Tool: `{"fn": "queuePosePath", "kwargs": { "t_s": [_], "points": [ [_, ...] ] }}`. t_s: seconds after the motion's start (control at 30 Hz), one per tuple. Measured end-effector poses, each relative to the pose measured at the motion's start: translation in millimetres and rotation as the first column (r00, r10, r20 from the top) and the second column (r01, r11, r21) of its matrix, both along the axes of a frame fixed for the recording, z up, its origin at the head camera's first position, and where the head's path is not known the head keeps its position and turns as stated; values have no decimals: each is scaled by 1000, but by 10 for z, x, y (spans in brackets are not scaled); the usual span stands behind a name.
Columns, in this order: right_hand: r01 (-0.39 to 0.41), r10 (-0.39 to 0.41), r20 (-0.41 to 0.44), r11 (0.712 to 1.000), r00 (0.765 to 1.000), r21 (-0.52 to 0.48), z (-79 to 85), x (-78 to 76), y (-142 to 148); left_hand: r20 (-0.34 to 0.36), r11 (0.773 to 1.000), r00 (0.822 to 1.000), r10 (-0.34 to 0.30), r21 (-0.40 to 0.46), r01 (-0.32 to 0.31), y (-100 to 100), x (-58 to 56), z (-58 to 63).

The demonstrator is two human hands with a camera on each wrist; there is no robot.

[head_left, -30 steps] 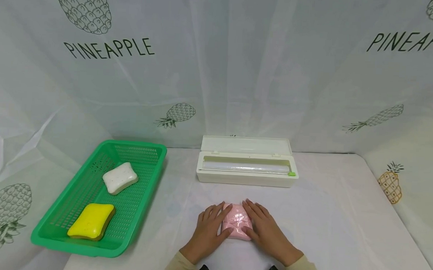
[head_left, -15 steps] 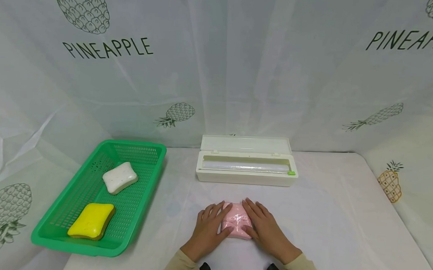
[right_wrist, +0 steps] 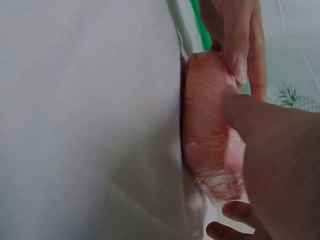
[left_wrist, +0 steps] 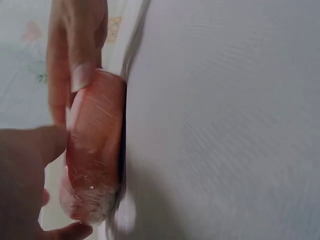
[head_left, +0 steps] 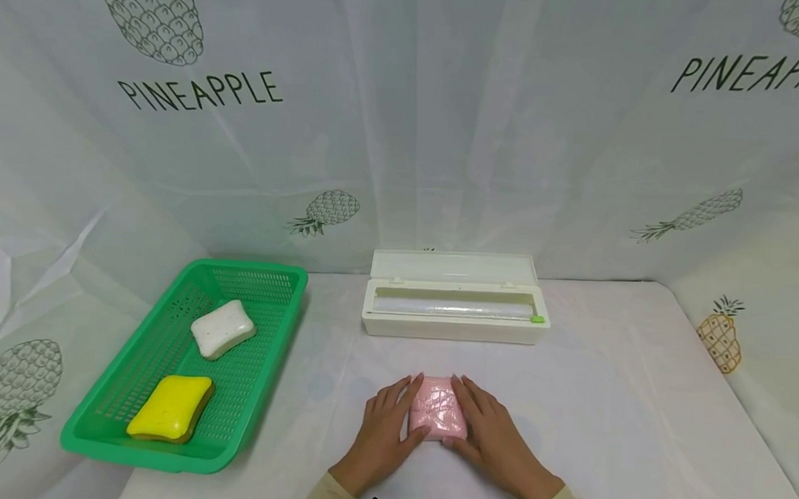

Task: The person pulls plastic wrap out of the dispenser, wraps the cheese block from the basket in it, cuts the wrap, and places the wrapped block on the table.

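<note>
A pink sponge [head_left: 438, 406] in clear cling film lies flat on the white cloth, in front of me. My left hand [head_left: 381, 433] holds its left side, thumb at the near corner and index finger along the far part. On the opposite side my right hand [head_left: 498, 444] holds it likewise. Wrinkled, shiny film covers the sponge's near side [left_wrist: 97, 130] in the left wrist view. In the right wrist view, bunched film shows at one end of the sponge [right_wrist: 207, 110], and my right thumb touches its upper edge. The sponge's underside is hidden.
Behind the hands stands a white cling film dispenser [head_left: 456, 330], lid raised, roll visible inside, with a green slider [head_left: 538, 320] at its right. To the left, a green basket [head_left: 252, 414] holds a white sponge [head_left: 223, 329] and a yellow sponge [head_left: 170, 408]. A pineapple-print curtain [head_left: 458, 133] hangs behind.
Both hands have shifted slightly outward from the top of the pink sponge to its sides, showing more of its top. The sponge stays in nearly the same place.
</note>
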State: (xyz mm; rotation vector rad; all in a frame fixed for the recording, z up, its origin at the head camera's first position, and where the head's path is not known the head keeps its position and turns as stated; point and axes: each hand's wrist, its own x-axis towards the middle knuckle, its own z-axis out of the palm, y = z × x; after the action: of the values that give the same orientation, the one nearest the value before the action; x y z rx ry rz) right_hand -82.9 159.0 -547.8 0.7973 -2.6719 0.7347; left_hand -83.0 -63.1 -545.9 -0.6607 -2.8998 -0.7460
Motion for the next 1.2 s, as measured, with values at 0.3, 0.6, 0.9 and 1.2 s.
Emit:
{"fn": "queuePosePath", "kwargs": {
  "t_s": [0.3, 0.6, 0.9, 1.2],
  "points": [
    [30, -31, 64, 999, 997, 24, -48, 15, 23, 6, 999, 999, -34, -3, 34, -17, -16, -18],
    [49, -55, 91, 997, 994, 63, -60, 41, 34, 34, 1000, 999, -9, -28, 10, 16, -33, -13],
    [65, -70, 67, 995, 995, 78, -106, 71, 42, 4, 999, 999, -37, -21, 37, 34, -56, -25],
    [65, -71, 84, 995, 994, 77, -110, 71, 40, -12, 999, 999, -40, -37, 39, 38, -87, -59]
  ]
}}
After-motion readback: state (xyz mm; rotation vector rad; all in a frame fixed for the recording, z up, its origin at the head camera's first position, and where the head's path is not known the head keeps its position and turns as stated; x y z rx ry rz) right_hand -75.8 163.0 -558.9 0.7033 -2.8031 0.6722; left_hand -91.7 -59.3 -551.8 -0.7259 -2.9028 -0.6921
